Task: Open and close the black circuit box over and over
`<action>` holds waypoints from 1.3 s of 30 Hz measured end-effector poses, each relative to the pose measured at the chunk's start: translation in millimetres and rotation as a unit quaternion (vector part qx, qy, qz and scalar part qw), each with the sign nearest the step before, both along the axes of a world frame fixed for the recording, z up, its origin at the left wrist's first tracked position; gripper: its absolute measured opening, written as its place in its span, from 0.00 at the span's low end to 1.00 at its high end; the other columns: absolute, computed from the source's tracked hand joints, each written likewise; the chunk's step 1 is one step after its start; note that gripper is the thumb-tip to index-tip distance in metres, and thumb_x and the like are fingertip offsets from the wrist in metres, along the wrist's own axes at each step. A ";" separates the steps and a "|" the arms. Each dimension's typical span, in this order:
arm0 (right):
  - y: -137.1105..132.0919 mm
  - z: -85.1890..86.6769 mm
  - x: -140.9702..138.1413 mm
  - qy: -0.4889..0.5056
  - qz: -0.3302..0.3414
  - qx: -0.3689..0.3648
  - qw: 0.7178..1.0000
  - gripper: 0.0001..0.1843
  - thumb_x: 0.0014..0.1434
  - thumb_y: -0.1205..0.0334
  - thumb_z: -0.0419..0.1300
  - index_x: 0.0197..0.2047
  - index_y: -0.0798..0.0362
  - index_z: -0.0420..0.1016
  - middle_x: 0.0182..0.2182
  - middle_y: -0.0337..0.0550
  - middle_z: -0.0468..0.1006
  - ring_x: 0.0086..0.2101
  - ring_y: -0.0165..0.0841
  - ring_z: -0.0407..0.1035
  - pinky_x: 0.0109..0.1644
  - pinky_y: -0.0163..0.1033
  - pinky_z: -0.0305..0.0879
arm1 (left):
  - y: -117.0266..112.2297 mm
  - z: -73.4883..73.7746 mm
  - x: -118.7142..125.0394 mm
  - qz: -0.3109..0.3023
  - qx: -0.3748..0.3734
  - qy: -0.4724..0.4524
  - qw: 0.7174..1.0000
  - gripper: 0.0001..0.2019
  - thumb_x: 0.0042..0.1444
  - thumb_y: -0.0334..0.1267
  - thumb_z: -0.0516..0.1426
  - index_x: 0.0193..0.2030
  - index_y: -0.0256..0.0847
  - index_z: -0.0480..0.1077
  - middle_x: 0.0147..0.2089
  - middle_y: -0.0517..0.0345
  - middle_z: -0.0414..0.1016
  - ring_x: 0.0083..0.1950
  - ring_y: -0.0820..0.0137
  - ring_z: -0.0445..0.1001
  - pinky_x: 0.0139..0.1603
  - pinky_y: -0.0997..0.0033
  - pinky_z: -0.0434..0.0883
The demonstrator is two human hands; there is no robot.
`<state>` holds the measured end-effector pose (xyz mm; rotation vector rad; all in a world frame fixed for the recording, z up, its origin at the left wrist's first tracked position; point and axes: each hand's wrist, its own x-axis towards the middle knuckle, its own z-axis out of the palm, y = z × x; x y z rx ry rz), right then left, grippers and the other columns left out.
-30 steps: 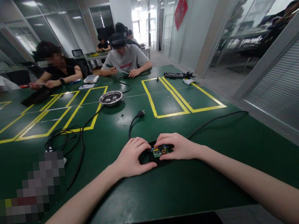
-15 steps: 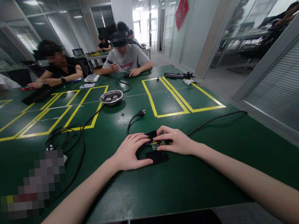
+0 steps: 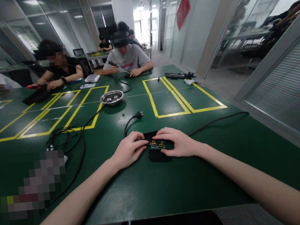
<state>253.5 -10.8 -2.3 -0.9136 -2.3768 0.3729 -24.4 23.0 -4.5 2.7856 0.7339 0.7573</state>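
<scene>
Head view: board (image 3: 157,146) between far shell (image 3: 149,135) and near shell (image 3: 160,156), on tabletop (image 3: 137,199).
Right hand (image 3: 178,142) fingers pinch it; left hand (image 3: 127,151) fingers bunched alongside, grip unclear. Uneven pull could flex or slip it.

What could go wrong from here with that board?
1. The bare right hand is on the exposed circuit board, so too much pressure might strain its components.
2. The cord from the plug runs back behind the left hand; a snag might tug the work, though its far end is hidden.
3. The black case piece lies just in front of the board and might get nudged away.
</scene>
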 end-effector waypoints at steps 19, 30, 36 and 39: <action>-0.1 -8.7 -22.6 0.020 -0.228 0.030 0.973 0.19 0.60 0.49 0.70 0.50 0.48 0.79 0.47 0.48 0.79 0.44 0.43 0.77 0.48 0.48 0.76 | 5.3 -0.3 3.2 0.086 -0.015 0.098 0.991 0.13 0.74 0.37 0.47 0.56 0.42 0.71 0.45 0.52 0.77 0.43 0.63 0.79 0.44 0.66 0.76; 13.8 -1.2 23.8 -0.057 -0.101 0.006 0.993 0.03 0.64 0.66 0.61 0.40 0.51 0.76 0.36 0.45 0.78 0.39 0.38 0.73 0.43 0.43 0.70 | 10.4 5.8 -6.3 0.096 -0.064 0.075 0.990 0.11 0.73 0.39 0.50 0.52 0.42 0.73 0.45 0.54 0.77 0.44 0.65 0.78 0.48 0.66 0.75; 9.0 0.2 16.1 -0.057 -0.094 0.008 0.994 0.04 0.60 0.69 0.60 0.37 0.50 0.72 0.33 0.42 0.75 0.35 0.35 0.69 0.38 0.39 0.65 | 3.8 6.5 -2.5 0.102 -0.091 0.046 0.990 0.10 0.69 0.44 0.57 0.49 0.42 0.74 0.42 0.56 0.76 0.38 0.67 0.77 0.40 0.69 0.72; 7.3 -2.1 10.5 -0.064 -0.102 0.019 0.993 0.04 0.59 0.69 0.61 0.35 0.50 0.70 0.31 0.41 0.73 0.33 0.35 0.68 0.36 0.38 0.62 | 2.5 6.5 -1.9 0.102 -0.102 0.038 0.989 0.10 0.67 0.44 0.58 0.48 0.42 0.74 0.42 0.57 0.76 0.37 0.68 0.76 0.38 0.70 0.71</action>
